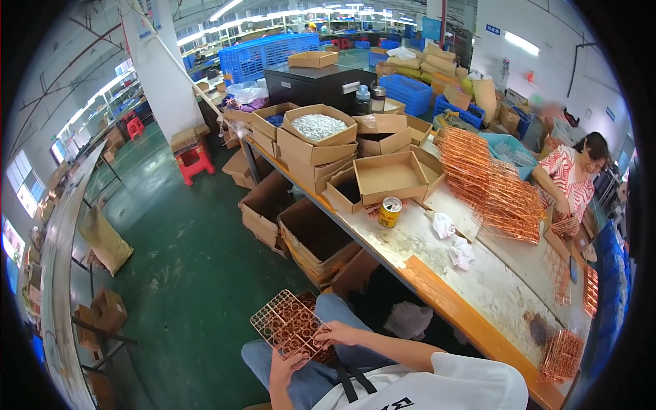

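Copper-coloured wire grid: gripping it with closed fingers, left hand at near edge, right hand at right side; holding it tilted above blue jeans.

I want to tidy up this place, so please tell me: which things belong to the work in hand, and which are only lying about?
In the work:
copper rack, in left hand and right hand
large stack of similar racks, probably

Apparently lying about:
yellow can
white wads
red stool
tan sack
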Available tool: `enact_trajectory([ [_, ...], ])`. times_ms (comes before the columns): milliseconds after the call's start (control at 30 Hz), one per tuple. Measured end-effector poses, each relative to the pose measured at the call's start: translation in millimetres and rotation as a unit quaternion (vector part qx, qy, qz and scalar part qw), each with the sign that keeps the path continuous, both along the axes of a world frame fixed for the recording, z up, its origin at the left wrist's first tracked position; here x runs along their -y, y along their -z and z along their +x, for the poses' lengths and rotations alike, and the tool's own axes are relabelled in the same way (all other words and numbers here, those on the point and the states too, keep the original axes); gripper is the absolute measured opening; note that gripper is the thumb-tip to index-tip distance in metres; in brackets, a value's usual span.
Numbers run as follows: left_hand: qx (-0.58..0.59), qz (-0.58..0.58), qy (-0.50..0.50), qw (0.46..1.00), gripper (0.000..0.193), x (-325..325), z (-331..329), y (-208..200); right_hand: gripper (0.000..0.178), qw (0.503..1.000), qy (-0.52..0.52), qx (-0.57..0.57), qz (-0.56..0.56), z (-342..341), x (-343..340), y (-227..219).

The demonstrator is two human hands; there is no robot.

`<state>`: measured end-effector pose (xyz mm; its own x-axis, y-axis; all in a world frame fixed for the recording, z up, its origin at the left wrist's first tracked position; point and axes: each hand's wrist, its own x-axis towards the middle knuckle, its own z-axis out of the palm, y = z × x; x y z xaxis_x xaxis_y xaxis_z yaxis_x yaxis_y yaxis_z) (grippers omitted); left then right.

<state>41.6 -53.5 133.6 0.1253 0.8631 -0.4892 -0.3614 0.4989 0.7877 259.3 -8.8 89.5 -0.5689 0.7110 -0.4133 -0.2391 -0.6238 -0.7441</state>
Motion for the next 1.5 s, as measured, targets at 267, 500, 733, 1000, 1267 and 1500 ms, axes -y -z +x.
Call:
enact_trajectory([
  [267,-0.111,-0.015,-0.079,0.991,0.055,-14,-11,57,0.017,1.000,-0.001,-0.009,-0.019,-25,-34,38],
  [500,-0.407,0.081,-0.055,0.908,0.055,-38,-30,107,0.019,0.985,0.025,0.166,0.038,-60,-46,80],
  [733,-0.212,0.025,-0.031,0.976,0.075,-48,-18,92,0.023,0.920,0.067,0.346,0.172,-59,-48,123],
  [1000,-0.277,0.064,-0.024,0.959,0.089,-43,-30,121,0.017,0.994,0.046,0.074,-0.063,-53,-51,92],
  [1267,-0.152,0.016,0.006,0.988,0.069,-46,-42,131,0.014,0.995,-0.042,0.071,-0.062,-47,-54,79],
  [1500,-0.189,0.043,-0.035,0.980,0.059,-37,-29,121,0.014,0.992,-0.052,0.084,-0.084,-53,-50,85],
])
